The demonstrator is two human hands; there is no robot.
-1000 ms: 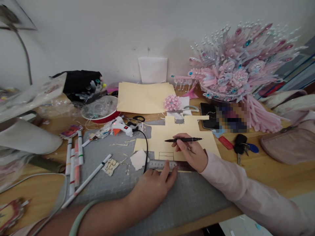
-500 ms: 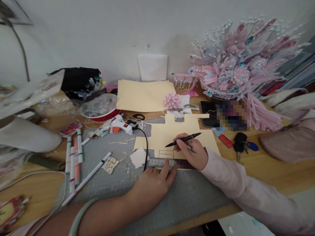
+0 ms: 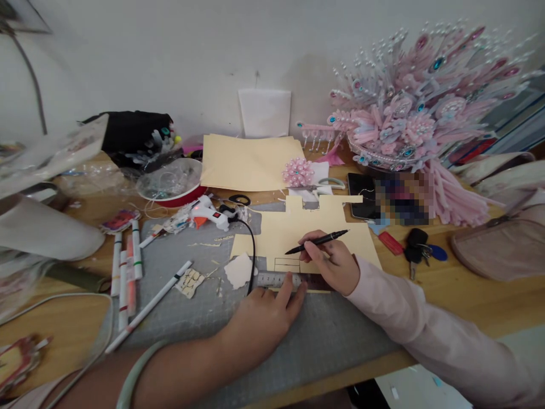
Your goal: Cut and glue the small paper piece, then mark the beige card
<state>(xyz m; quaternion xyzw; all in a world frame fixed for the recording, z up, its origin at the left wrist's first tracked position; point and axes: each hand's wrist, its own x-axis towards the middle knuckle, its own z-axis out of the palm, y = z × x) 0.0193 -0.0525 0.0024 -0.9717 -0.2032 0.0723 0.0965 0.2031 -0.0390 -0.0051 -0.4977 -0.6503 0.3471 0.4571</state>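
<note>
Pen point(image 3: 317, 241) tip dipped; right hand point(image 3: 334, 264) grip pinches it.

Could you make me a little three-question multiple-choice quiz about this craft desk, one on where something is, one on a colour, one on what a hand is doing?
1. Where does the glue gun lie?
A. on the far left part of the grey mat
B. on the pink headdress
C. in the red bowl

2. What colour is the pen?
A. red
B. black
C. green

3. What is the left hand doing?
A. holding scissors
B. lifted in the air
C. pressing fingertips on the ruler

Answers:
1. A, it rests on the mat's far edge, near the bowl.
2. B, the pen in the right hand is black throughout.
3. C, its fingers rest on the ruler at the cream paper's near edge.
</note>
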